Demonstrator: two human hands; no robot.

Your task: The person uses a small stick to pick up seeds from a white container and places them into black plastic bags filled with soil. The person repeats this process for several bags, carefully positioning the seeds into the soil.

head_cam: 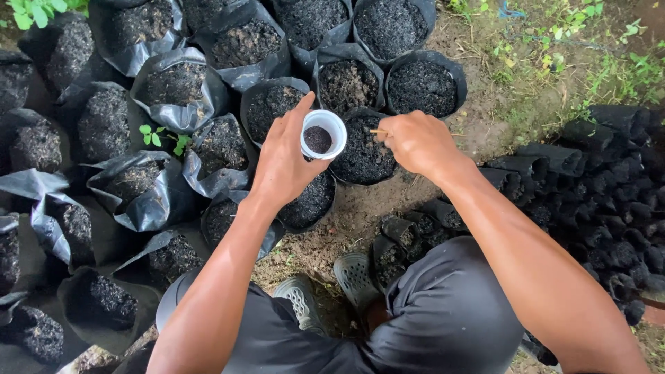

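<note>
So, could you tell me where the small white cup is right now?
In the head view, the white cup sits centre frame, held in the left hand above the soil-filled black bags, just left of the right hand.

cup [323,134]: smooth white plastic | grow bags [176,86]: glossy black plastic | soil [421,86]: coarse, matt

A small white cup [323,134] with dark grains inside, held upright beside a thin wooden stick [379,131].

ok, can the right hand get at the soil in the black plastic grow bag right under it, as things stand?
Probably yes. The right hand, gripping a thin wooden stick, hovers right above that black plastic grow bag, whose top is open. The left hand holds the small white plastic cup beside it, not over the soil.
</note>
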